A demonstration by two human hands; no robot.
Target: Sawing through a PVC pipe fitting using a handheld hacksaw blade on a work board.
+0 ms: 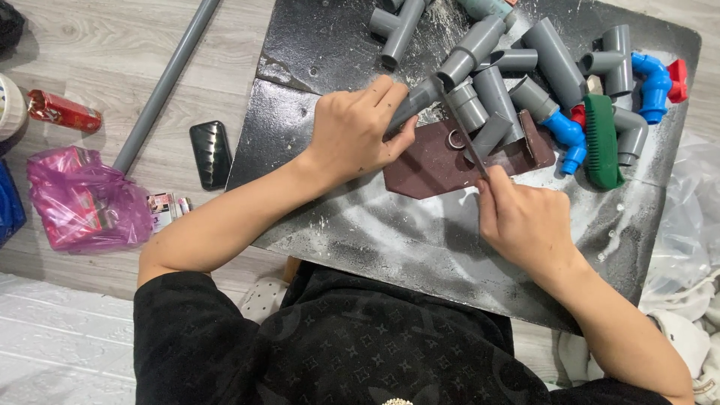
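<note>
1. While our left hand [351,131] grips a grey pipe [414,101] at frame centre, fingers wrapped tight round it, our right hand [527,223] pinches a thin blade [466,142], fingers closed on its lower end.
2. Blade tip meets the pipe end above the brown board [435,169]; we judge this a trim or deburr of the cut edge.
3. Next move likely calls for a steady pipe and short controlled strokes, clear of the left thumb.
4. Loose grey fittings [525,67] crowd upper right on the dusty black mat [420,240].

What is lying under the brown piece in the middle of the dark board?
The brown piece lies flat on the dusty dark board. Grey pipe fittings overlap its upper edge. Anything beneath it is covered.
</note>
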